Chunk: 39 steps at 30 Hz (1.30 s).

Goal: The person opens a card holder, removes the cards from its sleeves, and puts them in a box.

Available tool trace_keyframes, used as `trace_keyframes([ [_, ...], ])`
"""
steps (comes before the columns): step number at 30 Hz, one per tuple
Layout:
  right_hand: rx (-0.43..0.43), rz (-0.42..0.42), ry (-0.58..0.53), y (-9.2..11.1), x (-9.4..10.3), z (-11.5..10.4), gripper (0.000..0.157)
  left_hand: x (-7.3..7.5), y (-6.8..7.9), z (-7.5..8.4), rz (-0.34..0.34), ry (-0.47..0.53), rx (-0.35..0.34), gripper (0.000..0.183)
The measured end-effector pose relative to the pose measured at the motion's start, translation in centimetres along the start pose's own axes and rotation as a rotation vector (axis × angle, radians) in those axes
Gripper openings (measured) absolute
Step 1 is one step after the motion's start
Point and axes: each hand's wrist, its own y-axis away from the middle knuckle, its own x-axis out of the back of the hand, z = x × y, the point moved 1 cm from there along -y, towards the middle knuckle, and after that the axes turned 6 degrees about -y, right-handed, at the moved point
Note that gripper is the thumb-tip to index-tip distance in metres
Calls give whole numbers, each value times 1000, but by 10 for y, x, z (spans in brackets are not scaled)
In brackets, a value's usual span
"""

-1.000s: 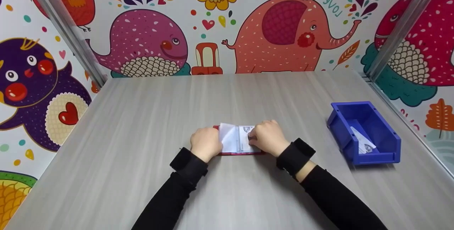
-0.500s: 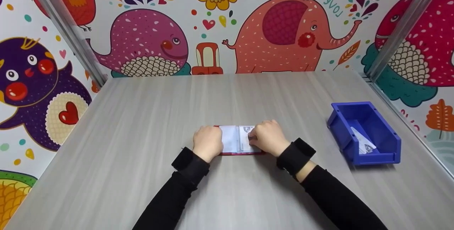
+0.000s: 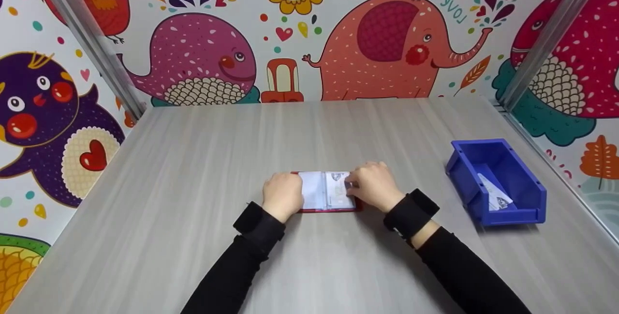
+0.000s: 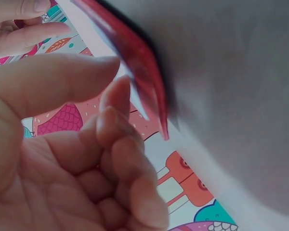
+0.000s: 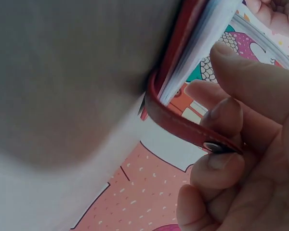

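Note:
A small red card holder (image 3: 329,210) with a snap strap (image 5: 180,126) lies spread open on the table between the hands. Its left leaf is a plain translucent sleeve (image 3: 312,190); the right leaf shows a white printed card (image 3: 337,190). At the left edge, my left hand (image 3: 283,193) pinches the holder between thumb and index finger, the other fingers curled. My right hand (image 3: 375,186) has loosely bent fingers at the right leaf's outer edge. In the right wrist view, the thumb (image 5: 245,67) stands apart from the index finger, and the strap's tip lies against the lower fingers.
A blue plastic bin (image 3: 512,215) stands on the table at the right, with a white printed card (image 3: 493,193) inside. Walls with cartoon animals (image 3: 382,48) and metal posts (image 3: 87,38) bound the table (image 3: 203,159) at the back and sides.
The lifted, folded sleeve on the left now lies flat, and my left hand has shifted slightly right. My right hand has drawn back rightward from the card, uncovering more of it.

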Motion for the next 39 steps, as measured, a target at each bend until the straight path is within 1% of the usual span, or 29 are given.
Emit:
trace_keyframes([
  [6,-8,13,-3,3,0,4,17,0,0,0,-7,-7,2,5],
  [13,-10,21,7,4,-2,5,16,0,1,0,-20,-2,7,4],
  [21,-14,-2,21,4,-3,5,20,-1,0,-1,-31,9,7,4],
  [27,-25,-29,-5,2,-2,5,26,-1,0,-1,-29,18,15,9],
  [32,-30,-38,-16,2,-2,6,23,-2,0,-2,-15,32,10,10],
  [39,-37,-51,-17,1,-1,6,22,-1,-2,-1,-44,52,24,9],
])
